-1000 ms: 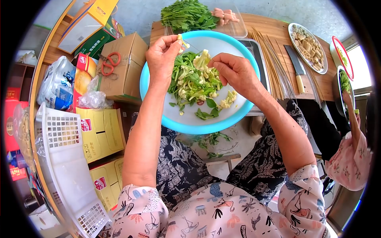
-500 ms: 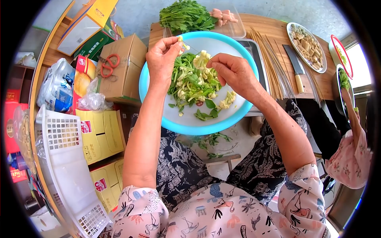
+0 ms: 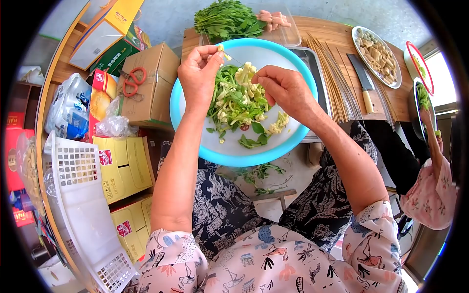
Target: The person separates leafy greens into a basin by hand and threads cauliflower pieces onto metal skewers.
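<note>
A wide basin (image 3: 182, 142) with a blue rim holds a heap of green leaves and stems (image 3: 225, 105) mixed with pale cauliflower pieces (image 3: 277, 123). Above its far left side, my left hand (image 3: 199, 73) pinches a small cauliflower floret (image 3: 223, 50) between thumb and fingers. A thin skewer (image 3: 235, 59) runs from that floret toward my right hand (image 3: 288, 90), whose thumb and forefinger are pinched on its other end. Just left of those fingertips is a larger cauliflower floret (image 3: 245, 74); whether they touch it I cannot tell.
Behind the basin are leafy greens (image 3: 227, 19) and a tray of pink pieces (image 3: 274, 20). Bundled skewers (image 3: 325, 73), a knife (image 3: 362, 80) and a plate of chunks (image 3: 378, 56) lie right. Scissors (image 3: 133, 82) rest on a carton (image 3: 151, 93). Another person's arm (image 3: 432, 139) shows far right.
Both hands stay nearly in place above the basin, their pinches kept. The whole view shifts very slightly; my right fingertips move a little to the left.
</note>
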`<state>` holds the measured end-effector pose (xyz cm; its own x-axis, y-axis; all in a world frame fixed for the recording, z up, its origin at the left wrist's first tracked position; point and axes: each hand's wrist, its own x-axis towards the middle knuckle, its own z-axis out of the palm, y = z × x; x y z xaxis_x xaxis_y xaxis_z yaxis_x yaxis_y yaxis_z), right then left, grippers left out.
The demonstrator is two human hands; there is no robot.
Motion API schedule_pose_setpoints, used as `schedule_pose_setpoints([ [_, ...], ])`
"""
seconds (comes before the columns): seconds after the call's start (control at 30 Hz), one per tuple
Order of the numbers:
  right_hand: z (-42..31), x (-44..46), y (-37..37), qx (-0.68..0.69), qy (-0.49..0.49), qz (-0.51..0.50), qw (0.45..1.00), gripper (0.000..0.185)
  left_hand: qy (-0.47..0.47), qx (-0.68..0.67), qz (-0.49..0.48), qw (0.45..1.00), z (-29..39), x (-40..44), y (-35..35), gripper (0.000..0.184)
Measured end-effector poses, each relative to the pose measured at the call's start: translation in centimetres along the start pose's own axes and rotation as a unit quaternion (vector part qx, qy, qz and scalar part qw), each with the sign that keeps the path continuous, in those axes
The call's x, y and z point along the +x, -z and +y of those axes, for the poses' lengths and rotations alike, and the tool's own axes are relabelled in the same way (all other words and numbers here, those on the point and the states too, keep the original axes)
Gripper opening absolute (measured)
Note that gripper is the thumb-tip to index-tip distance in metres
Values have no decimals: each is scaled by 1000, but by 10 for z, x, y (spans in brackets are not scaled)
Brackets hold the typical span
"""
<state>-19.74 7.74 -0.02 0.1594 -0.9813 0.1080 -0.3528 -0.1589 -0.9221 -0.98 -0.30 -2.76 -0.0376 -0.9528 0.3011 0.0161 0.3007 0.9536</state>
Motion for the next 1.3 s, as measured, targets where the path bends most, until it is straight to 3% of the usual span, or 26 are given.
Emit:
schedule_pose_setpoints([
  [0.57,1,-2,-6,30,-20,-22,999,20,-69,91,74,991,6,-4,-10,9],
  [0.8,-4,-1,-1,107,-83,-46,990,19,-99,122,63,986,7,-6,-12,9],
  [1.17,2,2,-1,66,-21,-10,998,20,-147,167,-1,975,3,-13,-19,9],
  [1.3,7,5,0,81,-36,-11,996,20,-111,128,23,985,5,-15,-24,12],
])
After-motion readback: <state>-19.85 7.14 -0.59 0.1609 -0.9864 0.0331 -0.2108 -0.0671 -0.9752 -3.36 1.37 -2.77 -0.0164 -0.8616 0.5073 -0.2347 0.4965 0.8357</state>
